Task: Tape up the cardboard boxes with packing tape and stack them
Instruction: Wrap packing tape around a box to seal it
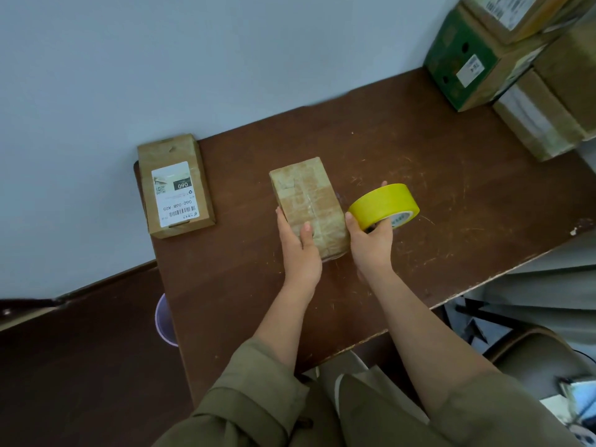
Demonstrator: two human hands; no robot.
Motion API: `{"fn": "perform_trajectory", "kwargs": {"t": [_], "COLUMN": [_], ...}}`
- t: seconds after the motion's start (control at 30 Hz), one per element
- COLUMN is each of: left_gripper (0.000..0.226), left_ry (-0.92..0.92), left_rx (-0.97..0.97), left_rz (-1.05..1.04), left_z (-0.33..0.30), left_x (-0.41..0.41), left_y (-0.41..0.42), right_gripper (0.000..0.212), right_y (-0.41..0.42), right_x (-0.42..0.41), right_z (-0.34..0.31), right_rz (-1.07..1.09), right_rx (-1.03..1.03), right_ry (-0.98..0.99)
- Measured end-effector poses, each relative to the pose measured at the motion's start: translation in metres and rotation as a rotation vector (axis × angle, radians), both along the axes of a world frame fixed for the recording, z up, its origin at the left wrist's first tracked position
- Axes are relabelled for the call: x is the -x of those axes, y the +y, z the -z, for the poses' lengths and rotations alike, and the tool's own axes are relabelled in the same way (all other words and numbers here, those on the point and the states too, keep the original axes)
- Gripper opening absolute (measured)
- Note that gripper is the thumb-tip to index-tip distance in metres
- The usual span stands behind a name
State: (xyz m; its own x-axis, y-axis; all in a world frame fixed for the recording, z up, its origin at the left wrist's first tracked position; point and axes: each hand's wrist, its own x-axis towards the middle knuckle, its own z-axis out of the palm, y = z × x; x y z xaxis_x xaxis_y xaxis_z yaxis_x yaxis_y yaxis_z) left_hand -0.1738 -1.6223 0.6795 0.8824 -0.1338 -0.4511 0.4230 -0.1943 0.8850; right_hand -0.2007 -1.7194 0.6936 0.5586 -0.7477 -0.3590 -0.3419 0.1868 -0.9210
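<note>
Olive sleeves [258,391] lead to the left hand [298,243] gripping the taped cardboard box [308,204], right hand [371,240] just beside it clutching a yellow tape roll [382,204].

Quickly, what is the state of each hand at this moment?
Left hand: holds the near end of the small cardboard box.
Right hand: grips the yellow tape roll.

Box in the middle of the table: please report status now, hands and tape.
Left hand steadies centre box, thumb on top. Right hand grips yellow tape roll beside it. Nothing in the way.
</note>
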Motion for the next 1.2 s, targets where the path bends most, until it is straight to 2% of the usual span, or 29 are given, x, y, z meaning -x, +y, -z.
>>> {"fn": "perform_trajectory", "kwargs": {"t": [0.1,0.17,0.27,0.37,0.53,0.6,0.7,0.83,0.9,1.03,1.1,1.2], "left_gripper": [0.067,0.079,0.094,0.087,0.056,0.058,0.064,0.056,0.049,0.048,0.054,0.086], "left_ry": [0.067,0.101,0.072,0.087,0.149,0.127,0.011,-0.063,-0.036,0.148,0.122,0.023], "left_rx": [0.091,0.133,0.099,0.135,0.217,0.224,0.109,0.006,0.007,0.053,-0.074,-0.322], "left_rz": [0.064,0.116,0.106,0.057,-0.085,-0.073,-0.024,-0.069,-0.128,-0.265,-0.177,0.009], "left_z": [-0.007,-0.011,-0.012,-0.014,-0.011,-0.007,-0.004,0.004,0.005,-0.001,-0.013,-0.031], "left_x": [-0.001,-0.002,-0.001,-0.001,-0.004,-0.004,0.002,0.007,0.006,-0.004,-0.012,-0.020], "left_y": [0.009,0.013,0.013,0.010,0.011,0.011,0.005,0.001,0.001,0.011,0.008,-0.016], "right_gripper": [0.020,0.023,0.023,0.022,0.023,0.024,0.020,0.022,0.024,0.026,0.023,0.021], "right_y": [0.002,0.002,0.002,0.002,0.002,0.002,0.002,0.004,0.004,0.003,0.003,0.002], "right_x": [0.005,0.005,0.003,0.003,0.003,0.003,0.004,0.003,0.003,0.005,0.005,0.005], "right_z": [0.001,-0.001,-0.004,-0.003,0.000,-0.001,-0.002,-0.001,-0.001,-0.002,-0.003,-0.002], "right_rz": [0.017,0.018,0.011,0.021,0.037,0.038,0.048,0.076,0.079,0.071,0.056,0.043], "right_rx": [-0.032,-0.022,-0.007,-0.018,-0.059,-0.055,-0.056,-0.123,-0.142,-0.127,-0.095,-0.065], "right_ry": [0.045,0.048,0.037,0.046,0.050,0.035,0.017,-0.006,-0.006,-0.010,-0.006,0.000]}}
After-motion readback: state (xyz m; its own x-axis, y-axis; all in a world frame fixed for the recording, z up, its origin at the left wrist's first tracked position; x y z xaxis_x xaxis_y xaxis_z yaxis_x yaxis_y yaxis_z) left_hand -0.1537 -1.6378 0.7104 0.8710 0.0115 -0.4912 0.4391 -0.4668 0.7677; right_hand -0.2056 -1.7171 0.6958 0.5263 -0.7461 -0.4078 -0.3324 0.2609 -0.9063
